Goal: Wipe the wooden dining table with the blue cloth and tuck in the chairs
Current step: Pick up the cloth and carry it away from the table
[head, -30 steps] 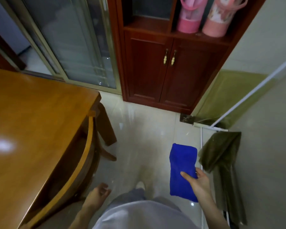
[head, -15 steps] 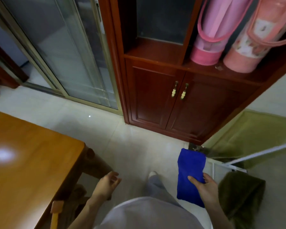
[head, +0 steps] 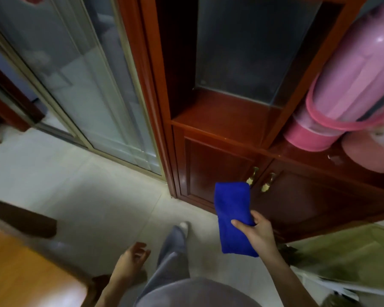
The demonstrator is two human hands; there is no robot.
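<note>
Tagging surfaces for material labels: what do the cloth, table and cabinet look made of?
Cloth: soft napped fabric, likely microfibre; matte, folded, pinched in the right hand. Table: wood, orange-brown, glossy varnish by the pale glare; blurred. Cabinet: dark red-brown wood or veneer, lacquered; sheen on door panels. Handles look like brass.

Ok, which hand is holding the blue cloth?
The right hand: its thumb and fingers pinch the blue cloth, while the left hand hangs loosely curled, holding nothing.
</note>
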